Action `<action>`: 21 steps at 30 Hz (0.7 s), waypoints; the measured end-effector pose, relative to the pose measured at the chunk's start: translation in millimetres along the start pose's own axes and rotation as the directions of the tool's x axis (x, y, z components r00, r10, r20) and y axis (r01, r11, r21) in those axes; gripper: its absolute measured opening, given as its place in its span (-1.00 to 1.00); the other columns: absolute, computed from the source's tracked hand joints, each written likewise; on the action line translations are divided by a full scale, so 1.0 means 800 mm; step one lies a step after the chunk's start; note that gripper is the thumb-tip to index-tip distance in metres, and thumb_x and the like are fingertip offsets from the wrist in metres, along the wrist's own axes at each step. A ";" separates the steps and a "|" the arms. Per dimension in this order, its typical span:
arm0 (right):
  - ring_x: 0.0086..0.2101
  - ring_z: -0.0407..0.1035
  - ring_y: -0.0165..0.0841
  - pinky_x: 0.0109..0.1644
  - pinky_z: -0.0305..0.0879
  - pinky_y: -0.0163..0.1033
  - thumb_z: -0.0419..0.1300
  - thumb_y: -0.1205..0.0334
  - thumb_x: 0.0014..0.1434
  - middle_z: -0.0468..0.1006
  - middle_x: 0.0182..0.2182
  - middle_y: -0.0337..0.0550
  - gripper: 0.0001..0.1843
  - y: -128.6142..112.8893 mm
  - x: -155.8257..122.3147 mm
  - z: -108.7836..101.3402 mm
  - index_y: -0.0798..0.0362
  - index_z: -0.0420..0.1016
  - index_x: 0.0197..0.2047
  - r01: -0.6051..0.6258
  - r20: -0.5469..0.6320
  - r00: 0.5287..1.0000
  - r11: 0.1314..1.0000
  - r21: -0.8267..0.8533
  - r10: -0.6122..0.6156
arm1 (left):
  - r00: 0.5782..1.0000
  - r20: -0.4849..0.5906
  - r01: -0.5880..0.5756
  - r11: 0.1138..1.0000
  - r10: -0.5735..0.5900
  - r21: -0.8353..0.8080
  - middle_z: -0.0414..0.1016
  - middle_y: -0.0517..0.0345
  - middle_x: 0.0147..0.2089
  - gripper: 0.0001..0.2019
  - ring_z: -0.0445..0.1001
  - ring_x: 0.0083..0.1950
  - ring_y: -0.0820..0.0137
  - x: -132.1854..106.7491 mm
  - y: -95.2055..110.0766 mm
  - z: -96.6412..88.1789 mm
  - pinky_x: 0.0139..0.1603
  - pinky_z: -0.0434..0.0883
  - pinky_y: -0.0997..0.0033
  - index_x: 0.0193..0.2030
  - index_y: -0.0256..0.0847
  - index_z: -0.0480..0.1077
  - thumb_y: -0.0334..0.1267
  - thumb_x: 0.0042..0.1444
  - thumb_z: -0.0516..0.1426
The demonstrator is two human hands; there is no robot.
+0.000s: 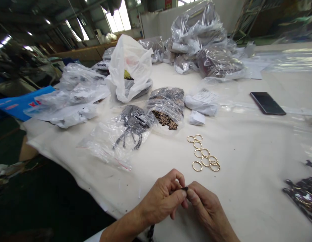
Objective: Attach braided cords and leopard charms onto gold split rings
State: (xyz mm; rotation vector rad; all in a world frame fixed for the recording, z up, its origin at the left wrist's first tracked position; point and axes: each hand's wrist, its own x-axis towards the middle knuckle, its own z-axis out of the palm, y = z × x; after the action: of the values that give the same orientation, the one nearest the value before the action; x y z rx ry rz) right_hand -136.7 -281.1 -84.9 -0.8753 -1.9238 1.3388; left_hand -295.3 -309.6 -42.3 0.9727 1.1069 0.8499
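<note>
My left hand (pixel 163 196) and my right hand (pixel 208 208) meet low in the view, near the front edge of the white table (pixel 246 141). Both pinch the tip of a thin dark strap (pixel 184 189) between thumbs and fingers. The strap's tail hangs down below the left wrist (pixel 151 232). Just beyond my hands lie several gold metal rings (pixel 203 153) loose on the cloth. A clear bag of dark straps (pixel 128 129) lies to the left of the rings.
A clear bag of leopard-print pieces (pixel 168 107) and a white plastic bag (pixel 129 64) sit further back. A pile of clear bags (pixel 203 40) is at the far side. A black phone (pixel 268 103) lies at right. Dark strap pieces (pixel 303 196) rest at the right edge.
</note>
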 end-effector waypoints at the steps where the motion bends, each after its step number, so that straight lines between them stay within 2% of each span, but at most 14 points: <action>1: -0.49 0.26 -0.45 -0.41 0.16 -0.37 -0.10 0.13 0.30 0.32 -0.53 -0.26 -0.62 0.000 0.000 0.000 0.05 0.31 -0.50 0.006 -0.001 1.000 1.000 -0.013 -0.006 | 1.000 0.019 0.014 1.000 -0.014 -0.011 0.38 0.32 -0.51 -0.84 0.14 -0.75 0.70 0.001 0.001 -0.001 -0.79 0.09 0.77 -0.25 -0.19 0.13 -0.21 0.13 0.06; 5: -0.50 0.26 -0.45 -0.42 0.17 -0.38 -0.10 0.14 0.29 0.32 -0.53 -0.26 -0.62 -0.001 0.001 -0.001 0.04 0.32 -0.50 0.015 -0.002 1.000 0.999 -0.042 -0.015 | 0.997 0.052 0.049 0.999 -0.048 -0.011 0.38 0.33 -0.52 -0.82 0.11 -0.80 0.71 0.001 0.005 -0.005 -0.84 0.03 0.78 -0.22 -0.18 0.13 -0.15 0.16 0.04; 13: -0.49 0.23 -0.45 -0.41 0.13 -0.38 -0.10 0.10 0.29 0.29 -0.53 -0.28 -0.61 0.000 -0.001 -0.002 0.05 0.31 -0.50 -0.052 0.044 0.998 0.998 0.037 0.050 | 0.999 0.002 0.042 0.982 -0.044 0.186 0.40 0.29 -0.47 -0.91 0.08 -0.75 0.71 -0.005 0.015 -0.006 -0.84 0.04 0.77 -0.25 -0.20 0.21 -0.24 0.16 0.01; 17: -0.46 0.25 -0.44 -0.38 0.13 -0.37 -0.10 0.10 0.29 0.34 -0.50 -0.27 -0.63 -0.001 0.001 -0.003 0.04 0.34 -0.46 -0.044 0.054 0.998 0.993 0.108 0.039 | 0.997 0.008 0.076 0.974 -0.080 0.214 0.41 0.25 -0.45 -0.83 0.15 -0.69 0.64 0.001 0.019 -0.007 -0.82 0.12 0.72 -0.18 -0.21 0.27 -0.24 0.09 0.07; 21: -0.47 0.24 -0.44 -0.39 0.13 -0.37 -0.08 0.10 0.28 0.32 -0.52 -0.27 -0.64 -0.005 0.003 -0.006 0.04 0.33 -0.48 -0.049 0.051 0.998 0.990 0.129 0.043 | 0.996 0.034 0.068 0.971 -0.077 0.230 0.40 0.24 -0.46 -0.79 0.20 -0.61 0.60 0.008 0.015 -0.011 -0.76 0.12 0.72 -0.14 -0.21 0.32 -0.28 0.05 0.09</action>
State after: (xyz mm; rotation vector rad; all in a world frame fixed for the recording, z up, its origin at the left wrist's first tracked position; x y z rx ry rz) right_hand -134.7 -277.3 -79.5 -0.8349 -1.8385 1.5069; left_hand -303.2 -297.8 -34.7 1.1288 1.2143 0.6482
